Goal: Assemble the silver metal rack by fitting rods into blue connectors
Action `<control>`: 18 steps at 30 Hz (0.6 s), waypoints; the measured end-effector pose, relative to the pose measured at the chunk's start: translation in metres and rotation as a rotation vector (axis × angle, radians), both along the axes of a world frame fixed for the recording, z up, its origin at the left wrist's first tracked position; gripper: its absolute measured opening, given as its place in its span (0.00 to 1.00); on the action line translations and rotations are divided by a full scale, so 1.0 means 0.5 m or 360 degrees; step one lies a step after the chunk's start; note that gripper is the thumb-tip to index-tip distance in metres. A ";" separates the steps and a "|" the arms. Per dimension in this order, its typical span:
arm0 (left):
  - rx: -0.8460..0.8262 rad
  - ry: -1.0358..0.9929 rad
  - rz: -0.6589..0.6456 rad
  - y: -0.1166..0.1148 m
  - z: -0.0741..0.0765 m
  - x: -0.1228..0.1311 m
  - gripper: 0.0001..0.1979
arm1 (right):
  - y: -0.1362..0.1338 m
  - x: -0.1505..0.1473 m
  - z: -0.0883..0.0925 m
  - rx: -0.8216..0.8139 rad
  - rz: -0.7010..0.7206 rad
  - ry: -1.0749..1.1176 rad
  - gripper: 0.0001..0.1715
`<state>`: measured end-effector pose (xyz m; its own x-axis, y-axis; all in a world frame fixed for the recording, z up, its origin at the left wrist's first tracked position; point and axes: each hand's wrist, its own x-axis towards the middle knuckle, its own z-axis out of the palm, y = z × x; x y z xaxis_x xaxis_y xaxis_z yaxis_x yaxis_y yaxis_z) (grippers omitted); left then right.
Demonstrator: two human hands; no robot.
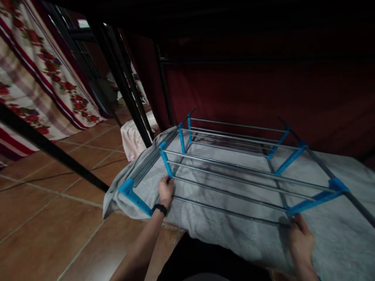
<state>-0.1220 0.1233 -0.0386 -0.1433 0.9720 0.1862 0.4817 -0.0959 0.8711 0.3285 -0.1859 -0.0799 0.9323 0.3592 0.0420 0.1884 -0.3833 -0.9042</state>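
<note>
A partly built shoe rack point(216, 164) of grey metal tubes and blue plastic side brackets rests on a grey blanket. My left hand point(166, 190), with a black band at the wrist, is closed on the rack's left side by the lower end of a blue bracket point(166, 160). At the near right, my right hand point(301, 238) has its fingers wrapped round the frame just below another blue bracket point(316, 199). The palm side of both grips is hidden. To the left lie several loose tubes point(155, 156) next to a separate blue bracket point(134, 197).
The grey blanket point(336, 242) covers a low bed inside a black metal frame point(120, 74). Dark red cloth point(249, 93) hangs behind. On the left are a floral curtain point(52, 74), a tiled floor point(73, 218) and a black cable point(64, 173). A striped cloth point(131, 138) hangs beyond the bed.
</note>
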 end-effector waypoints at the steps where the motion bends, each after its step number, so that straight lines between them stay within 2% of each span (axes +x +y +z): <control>1: -0.0005 0.0018 0.0017 -0.001 -0.002 0.000 0.13 | -0.001 -0.002 0.004 -0.0043 -0.0017 0.0014 0.38; 7: 0.0003 0.0082 0.0067 -0.004 -0.008 0.001 0.14 | -0.005 -0.008 0.022 -0.0208 -0.0031 -0.0025 0.42; 18: 0.0022 0.0285 0.0193 -0.002 -0.006 0.011 0.13 | 0.002 -0.005 0.018 -0.0262 -0.0078 -0.0005 0.42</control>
